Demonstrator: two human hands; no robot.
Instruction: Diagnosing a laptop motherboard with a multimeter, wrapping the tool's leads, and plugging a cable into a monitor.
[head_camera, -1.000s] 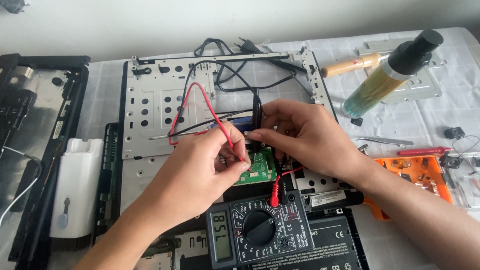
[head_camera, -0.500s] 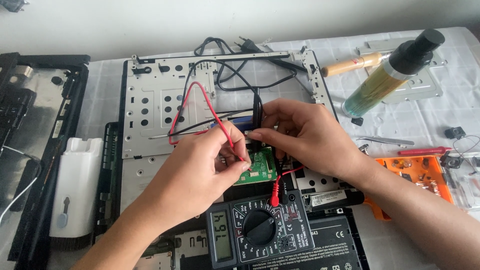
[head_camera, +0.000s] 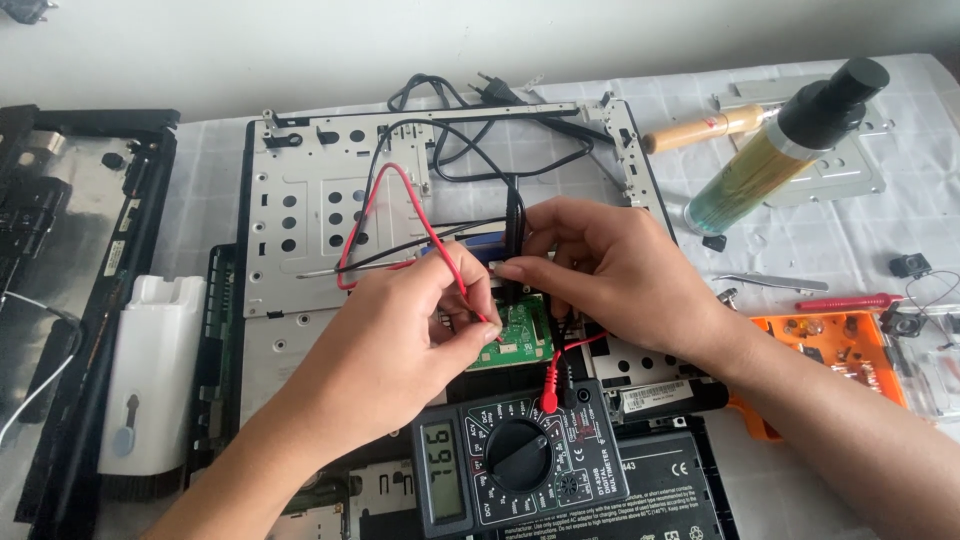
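I saw a table (head_camera: 860, 250) under a white checked cloth. On it lay a stripped laptop chassis (head_camera: 300, 200), a black frame panel (head_camera: 60, 230) at the left edge, a white plastic block (head_camera: 155, 370), a multimeter (head_camera: 515, 470), a spray bottle (head_camera: 790, 150) on its side, a wooden-handled tool (head_camera: 705, 127), tweezers (head_camera: 785, 283) and an orange tray (head_camera: 850, 345).

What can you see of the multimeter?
The multimeter is a dark grey handheld unit lying flat on a black battery pack, near the bottom edge of the view. It has a lit digit display at its left end, a black rotary dial in the middle and jacks at the right; a red plug sits in one jack. Neither hand touches it.
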